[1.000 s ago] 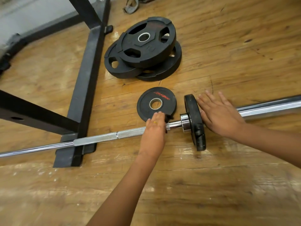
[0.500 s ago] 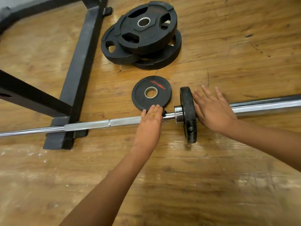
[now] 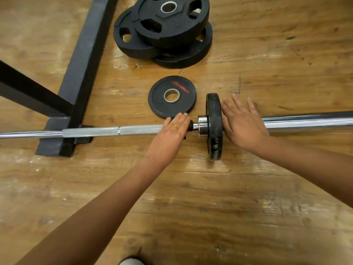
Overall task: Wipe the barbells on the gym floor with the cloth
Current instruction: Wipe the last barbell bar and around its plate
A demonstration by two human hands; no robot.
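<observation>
A chrome barbell lies across the wooden floor from left to right. One small black plate stands upright on its thick sleeve, against the inner collar. My right hand presses flat on the plate's outer face, fingers spread and straight. My left hand lies over the shaft just left of the plate, its fingers curled over a black clamp collar that shows only at the edges. No cloth is in view.
A small black plate with red lettering lies flat just behind the bar. Behind it is a stack of large black grip plates. A black rack base crosses over the bar at left. A shoe tip shows at the bottom edge.
The view has tilted, so everything sits a little lower and to the left in the frame. Both hands keep their places on the clamp and the plate.
</observation>
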